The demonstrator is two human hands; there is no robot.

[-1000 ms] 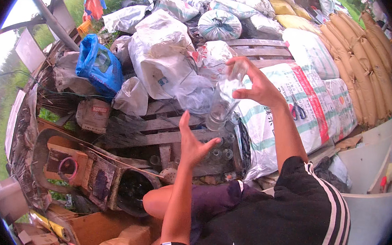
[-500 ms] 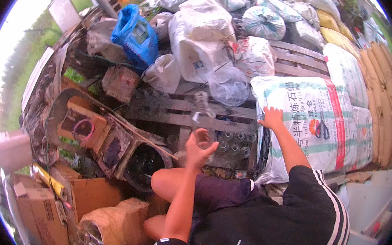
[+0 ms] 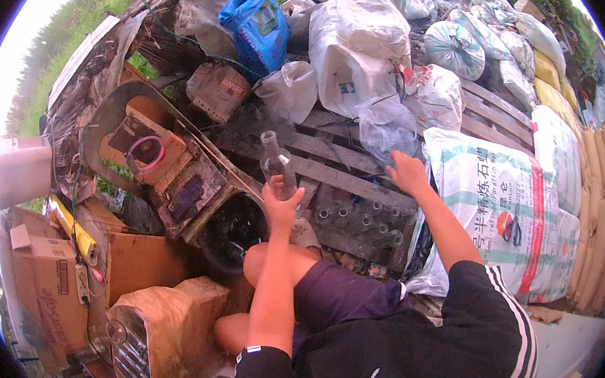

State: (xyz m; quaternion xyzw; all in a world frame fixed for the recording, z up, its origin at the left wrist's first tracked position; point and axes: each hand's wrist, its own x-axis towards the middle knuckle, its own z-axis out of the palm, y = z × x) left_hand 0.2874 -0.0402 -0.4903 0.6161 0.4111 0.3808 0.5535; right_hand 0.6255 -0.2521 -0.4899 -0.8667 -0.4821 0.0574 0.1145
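My left hand (image 3: 281, 205) is wrapped round a clear glass bottle (image 3: 275, 160), held upright with a slight tilt, its neck above my fingers. My right hand (image 3: 408, 173) reaches forward beside the white printed sack (image 3: 457, 208), fingers a little apart with nothing visible in them. Just beyond its fingertips lies a crumpled clear plastic bag (image 3: 387, 128). Several clear bottles (image 3: 367, 221) stand on the dark surface between my hands and the sack. A round black tub (image 3: 231, 232) sits below my left hand, near my knee.
A worn wooden rig with a pink ring (image 3: 146, 153) stands at the left. Cardboard boxes (image 3: 49, 290) and a brown paper sack holding bottles (image 3: 171, 321) are at lower left. A wooden pallet (image 3: 339, 176) lies ahead; filled white sacks (image 3: 364, 37) and a blue bag (image 3: 258, 33) lie beyond.
My left hand has moved left with the bottle. My right hand has come off the edge of the printed sack and sits nearer the plastic bag. The whole view has shifted.
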